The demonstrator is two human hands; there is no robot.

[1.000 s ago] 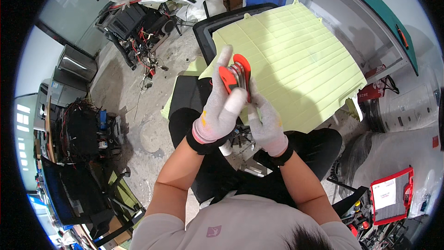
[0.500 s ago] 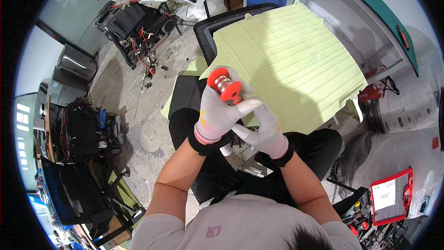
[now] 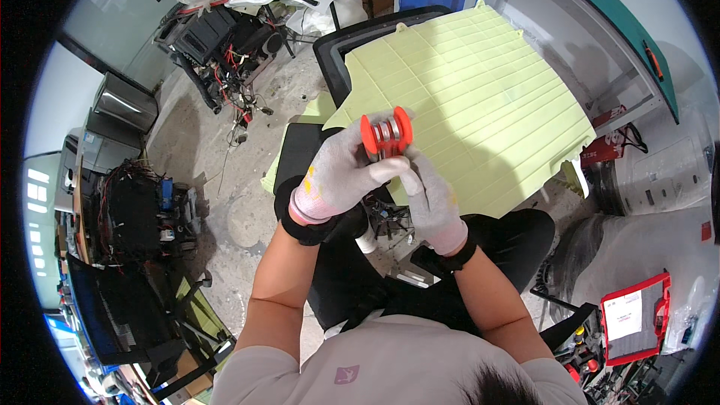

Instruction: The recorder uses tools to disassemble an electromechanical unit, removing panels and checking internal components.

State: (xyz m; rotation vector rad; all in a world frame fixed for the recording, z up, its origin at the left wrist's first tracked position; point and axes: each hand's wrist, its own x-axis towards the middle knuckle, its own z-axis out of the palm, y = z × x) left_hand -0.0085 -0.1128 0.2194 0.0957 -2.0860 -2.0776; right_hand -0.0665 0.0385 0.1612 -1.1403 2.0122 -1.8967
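In front of me, over the near left part of the pale yellow-green ribbed panel, I hold up a small red spool (image 3: pixel 388 133) with shiny silver bands around its core. My left hand (image 3: pixel 337 169), in a light grey work glove, is closed around the spool, its thumb stretched along the near side. My right hand (image 3: pixel 435 210), gloved alike, has its fingers bent and pressed together by the left thumb, just below the spool. What those fingers hold, if anything, is hidden. Beneath both hands lies the ribbed panel (image 3: pixel 480 90).
A black tray-like frame (image 3: pixel 330 52) shows under the panel's far left edge. Left of me are dark machinery with wires (image 3: pixel 124 214) and an office chair (image 3: pixel 112 315). To the right stand a red-framed case (image 3: pixel 636 319) and plastic-wrapped goods (image 3: pixel 630 255). Dismantled parts (image 3: pixel 225 37) lie farther off.
The spool has turned so its rims stand left and right, and has shifted slightly right. My left wrist has moved left and rotated. My right hand's fingers have drawn together.
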